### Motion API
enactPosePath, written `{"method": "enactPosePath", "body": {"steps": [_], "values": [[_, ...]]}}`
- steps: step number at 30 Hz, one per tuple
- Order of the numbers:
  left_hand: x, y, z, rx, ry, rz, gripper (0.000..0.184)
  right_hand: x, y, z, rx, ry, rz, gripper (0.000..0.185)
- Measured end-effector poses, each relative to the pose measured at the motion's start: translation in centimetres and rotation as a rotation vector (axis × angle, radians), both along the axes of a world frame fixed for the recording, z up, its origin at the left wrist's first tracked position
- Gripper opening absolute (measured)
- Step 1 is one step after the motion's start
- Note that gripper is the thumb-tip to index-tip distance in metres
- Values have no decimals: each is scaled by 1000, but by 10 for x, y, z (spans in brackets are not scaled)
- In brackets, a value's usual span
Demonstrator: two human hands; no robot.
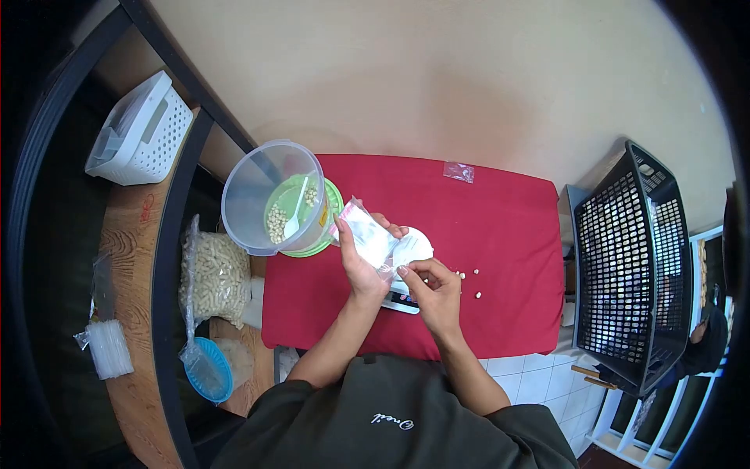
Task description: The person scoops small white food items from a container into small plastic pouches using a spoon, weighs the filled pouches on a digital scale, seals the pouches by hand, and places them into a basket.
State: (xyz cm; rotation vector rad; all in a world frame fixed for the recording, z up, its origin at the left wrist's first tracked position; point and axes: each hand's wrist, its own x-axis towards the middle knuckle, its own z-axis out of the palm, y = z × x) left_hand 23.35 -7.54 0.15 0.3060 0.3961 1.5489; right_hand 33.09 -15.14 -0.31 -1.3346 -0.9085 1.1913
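Observation:
My left hand (pixel 361 267) is wrapped round a clear plastic bag (pixel 367 233) with white and pink on it. Thumb and forefinger of my right hand (pixel 435 291) are closed in a pinch at the bag's lower right end. Beneath both hands stands a kitchen scale (pixel 401 306), its round white plate (pixel 414 244) partly covered by the bag and fingers. To the left is a transparent tub (pixel 269 184) holding small pale pieces (pixel 276 222) and a white spoon (pixel 297 207). It stands on a green round base (pixel 336 195).
A red cloth (pixel 500 227) covers the table, with crumbs (pixel 477 295) to the right and a flat plastic packet (pixel 458 172) at the back. Shelving at left bears a white basket (pixel 144 129), a bag of snacks (pixel 219 273) and a blue basket (pixel 209 371). A black crate (pixel 625 258) stands right.

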Motion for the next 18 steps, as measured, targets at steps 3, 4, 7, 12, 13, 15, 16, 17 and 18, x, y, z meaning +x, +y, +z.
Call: {"method": "enactPosePath", "body": {"steps": [3, 4, 7, 12, 13, 15, 16, 17, 18], "values": [[-4, 1, -10, 34, -40, -26, 50, -5, 1, 1, 148, -83, -66, 12], [-5, 0, -12, 32, -39, -25, 50, -6, 1, 3, 192, -106, -98, 12], [-5, 1, -12, -32, -1, 30, 49, -2, 0, 5, 127, -56, -25, 14], [-6, -1, -11, -53, -12, 31, 49, 0, 5, -7, -15, 236, 17, 17], [-6, -1, -11, -54, -11, 32, 49, 0, 6, -8, -44, 293, 35, 17], [-7, -2, -11, -62, -11, 7, 48, -2, 7, -9, -63, 326, 30, 17], [-7, -1, -15, -64, -11, 9, 48, -3, 8, -10, -80, 360, 25, 18], [-6, 0, -20, -47, 12, 2, 48, -3, 8, -12, -82, 360, 28, 18], [-6, 1, -23, -30, 36, -3, 49, -3, 8, -15, -15, 453, 55, 18]]}}
